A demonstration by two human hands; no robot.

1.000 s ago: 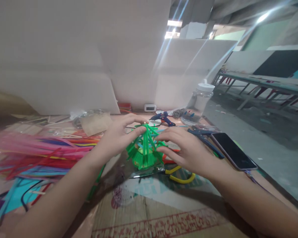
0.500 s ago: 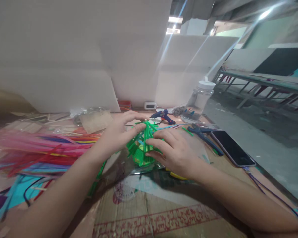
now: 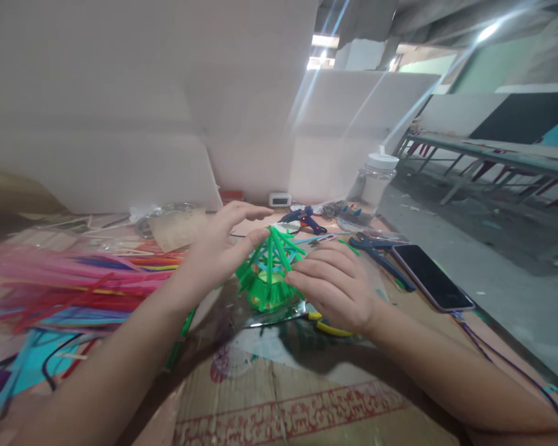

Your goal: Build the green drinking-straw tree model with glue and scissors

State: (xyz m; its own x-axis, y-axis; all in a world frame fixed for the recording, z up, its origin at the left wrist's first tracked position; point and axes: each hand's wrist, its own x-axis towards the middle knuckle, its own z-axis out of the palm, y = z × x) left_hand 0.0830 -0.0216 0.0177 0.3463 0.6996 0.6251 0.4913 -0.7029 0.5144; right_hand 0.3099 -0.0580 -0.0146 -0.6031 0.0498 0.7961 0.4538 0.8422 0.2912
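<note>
Pipe cleaners (image 3: pixel 88 282): loose heap. Left hand (image 3: pixel 214 248): thumb at tip of green frame (image 3: pixel 268 272), fingers spread above. Frame: upright over worktop (image 3: pixel 163 402), between hands. Scissors (image 3: pixel 335 329): just in front. Right hand (image 3: pixel 337 285): fingers together at frame's side; pinch unclear. Likely risk: tilting or bent struts from uneven pressure.

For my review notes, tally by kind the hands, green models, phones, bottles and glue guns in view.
Hands: 2 (left hand, right hand)
Green model: 1
Phone: 1
Bottle: 1
Glue gun: 1
Total: 6
</note>
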